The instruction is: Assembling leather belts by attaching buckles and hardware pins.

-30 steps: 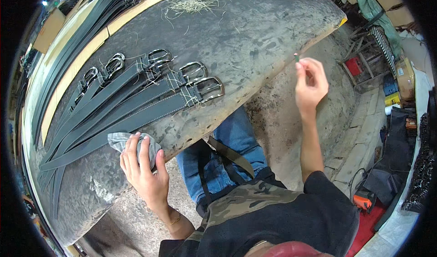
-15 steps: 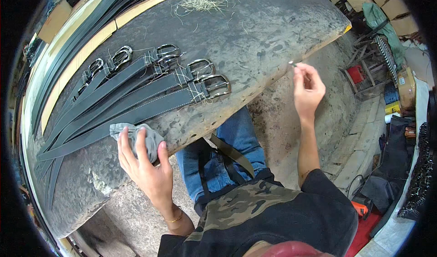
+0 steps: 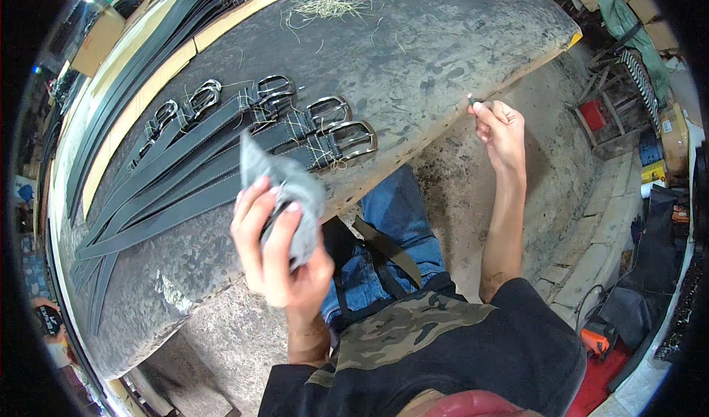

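Note:
A crumpled grey cloth [image 3: 299,195] is gripped in my left hand [image 3: 275,258], raised over the near edge of the bench with one corner sticking up in front of the belts. My right hand [image 3: 505,132] is closed in a pinch beyond the bench edge, on a small dark thing with a bright tip [image 3: 471,100], too small to name. Several black leather belts [image 3: 199,203] with pale stitching lie fanned out on the bench. Their silver buckles [image 3: 356,141] point right, with loose pale threads around the buckle ends.
The dark, worn bench [image 3: 413,55] has a pile of cut thread ends [image 3: 332,2] at its far side. More black belts [image 3: 140,70] lie along cardboard at far left. A wooden stool frame [image 3: 602,114] stands on the floor at right, near boxes and bags.
My left hand has lifted the grey cloth off the belts and moved right with it. My right hand keeps its pinch and has turned a little. The view has shifted slightly.

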### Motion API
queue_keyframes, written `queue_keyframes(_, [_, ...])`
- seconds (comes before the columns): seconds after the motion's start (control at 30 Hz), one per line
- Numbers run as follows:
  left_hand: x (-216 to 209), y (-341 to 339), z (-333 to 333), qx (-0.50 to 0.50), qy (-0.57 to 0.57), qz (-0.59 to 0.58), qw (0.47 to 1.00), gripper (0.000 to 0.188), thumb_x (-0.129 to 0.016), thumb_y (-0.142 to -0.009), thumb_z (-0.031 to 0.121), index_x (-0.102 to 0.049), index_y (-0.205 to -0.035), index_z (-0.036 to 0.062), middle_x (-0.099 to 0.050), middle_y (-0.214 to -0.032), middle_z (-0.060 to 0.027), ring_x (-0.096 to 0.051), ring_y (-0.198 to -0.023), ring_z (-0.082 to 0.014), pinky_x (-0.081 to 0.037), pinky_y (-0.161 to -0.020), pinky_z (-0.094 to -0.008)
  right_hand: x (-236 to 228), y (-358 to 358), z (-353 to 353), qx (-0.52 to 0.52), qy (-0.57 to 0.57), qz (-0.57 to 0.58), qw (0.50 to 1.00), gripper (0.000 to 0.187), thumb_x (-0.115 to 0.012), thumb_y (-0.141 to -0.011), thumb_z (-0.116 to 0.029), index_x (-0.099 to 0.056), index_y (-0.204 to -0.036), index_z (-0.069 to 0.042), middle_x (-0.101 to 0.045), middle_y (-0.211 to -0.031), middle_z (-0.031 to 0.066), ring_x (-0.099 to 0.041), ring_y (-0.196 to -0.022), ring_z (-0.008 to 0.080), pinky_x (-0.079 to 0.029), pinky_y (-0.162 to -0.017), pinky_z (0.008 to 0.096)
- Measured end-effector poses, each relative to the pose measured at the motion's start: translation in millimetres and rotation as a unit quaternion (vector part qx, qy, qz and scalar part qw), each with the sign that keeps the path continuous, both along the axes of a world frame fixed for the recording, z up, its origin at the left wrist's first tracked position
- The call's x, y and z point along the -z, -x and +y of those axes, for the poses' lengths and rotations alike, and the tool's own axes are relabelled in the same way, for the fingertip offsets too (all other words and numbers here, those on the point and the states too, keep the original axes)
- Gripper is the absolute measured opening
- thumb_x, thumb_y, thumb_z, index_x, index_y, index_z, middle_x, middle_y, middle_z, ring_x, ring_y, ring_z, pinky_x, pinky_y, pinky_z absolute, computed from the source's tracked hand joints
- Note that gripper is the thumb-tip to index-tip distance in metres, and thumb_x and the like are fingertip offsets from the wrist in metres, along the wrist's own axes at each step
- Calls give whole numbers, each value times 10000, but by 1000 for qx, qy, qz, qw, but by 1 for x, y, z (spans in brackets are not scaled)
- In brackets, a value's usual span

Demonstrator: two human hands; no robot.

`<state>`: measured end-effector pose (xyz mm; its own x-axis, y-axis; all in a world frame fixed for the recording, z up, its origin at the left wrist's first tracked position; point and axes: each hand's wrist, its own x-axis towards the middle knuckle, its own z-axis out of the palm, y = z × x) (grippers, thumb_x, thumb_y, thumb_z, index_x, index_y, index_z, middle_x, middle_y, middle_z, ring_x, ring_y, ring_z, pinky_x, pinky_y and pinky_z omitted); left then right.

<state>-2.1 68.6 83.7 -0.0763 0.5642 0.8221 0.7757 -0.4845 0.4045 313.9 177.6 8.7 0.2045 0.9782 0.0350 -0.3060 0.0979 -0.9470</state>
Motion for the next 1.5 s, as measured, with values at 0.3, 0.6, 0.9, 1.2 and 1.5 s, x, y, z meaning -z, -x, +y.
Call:
queue_keyframes(0.3, [47, -182, 126, 218, 109, 40, 969, 506, -548, -721, -72, -515, -1221, -2, -585, -1189, -237, -544, -1126, -439, -436, -994, -487, 5, -46, -60, 165, -24, 18, 986, 155, -654, -907, -33, -528, -844, -96, -665, -908, 103, -496, -622, 47, -377, -488, 170])
queue_keyframes(0.6, [73, -183, 89, 531, 158, -34, 832, 250, -595, -670, -23, -611, -914, 32, -608, -915, -146, -600, -869, -362, -490, -736, -441, 23, -113, -105, 397, -40, -101, 912, 209, -638, -930, -52, -619, -1116, 42, -664, -963, 81, -534, -693, 77, -433, -572, 213])
queue_keyframes(0.9, [-38, 42, 18, 237, 209, 152, 937, 107, -707, -700, 127, -624, -697, 58, -609, -696, -82, -511, -503, -217, -374, -478, -319, -5, -35, -18, 170, -133, -66, 974, 206, -590, -966, -84, -620, -1124, 46, -644, -988, 98, -552, -781, 109, -446, -620, 250])
queue_keyframes(1.2, [-50, 45, 117, 213, 166, 404, 874, 333, -627, -727, -33, -700, -1028, 91, -600, -1106, -96, -649, -661, -278, -526, -597, -376, -68, 100, 13, -10, -183, 42, 982, 183, -596, -929, -16, -633, -1093, 58, -658, -897, 105, -579, -678, 107, -454, -542, 245])
queue_keyframes(1.5, [-17, 53, 127, 256, 117, 379, 881, 127, -640, -764, 5, -672, -882, 39, -604, -1038, -92, -664, -725, -273, -547, -623, -374, -63, 113, 8, -15, -127, 26, 991, 155, -629, -913, -13, -648, -1050, 56, -660, -878, 95, -572, -665, 94, -447, -540, 237])
